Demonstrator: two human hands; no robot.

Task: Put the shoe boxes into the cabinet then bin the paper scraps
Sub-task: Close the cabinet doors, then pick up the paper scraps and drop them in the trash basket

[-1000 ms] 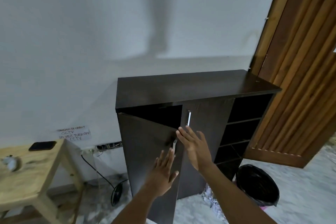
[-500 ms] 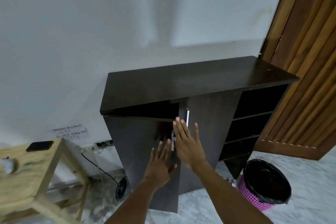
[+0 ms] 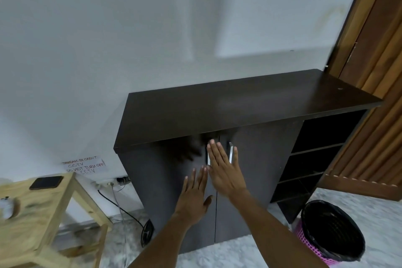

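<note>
With both doors of the dark brown wooden cabinet lying flush and the seam between them reduced to a thin line, the storing half of the task is judged to be at or near its end — though no shoe boxes can be seen anywhere, so it can only be supposed that they are shut away behind the doors. The left hand is laid flat against the left door, fingers straight and slightly spread, nothing held. The right hand is pressed flat across the seam, its fingers together and extended, covering most of the left silver bar handle; the right silver bar handle shows clear just beside it. Neither hand is closed round anything.

The open shelf bay on the cabinet's right side is dark, and nothing can be made out in it.

What is left is judged to be the second half entirely: the paper scraps. None can be identified on the pale marbled floor, where motion blur makes small things hard to tell. The pink mesh waste bin with a black liner stands on the floor just beside the cabinet's right lower corner, its mouth open and ready; whether anything lies in it cannot be told, the liner being black throughout.

Off to the left stands a pale wooden table with a black phone on it — not part of the task.
</note>
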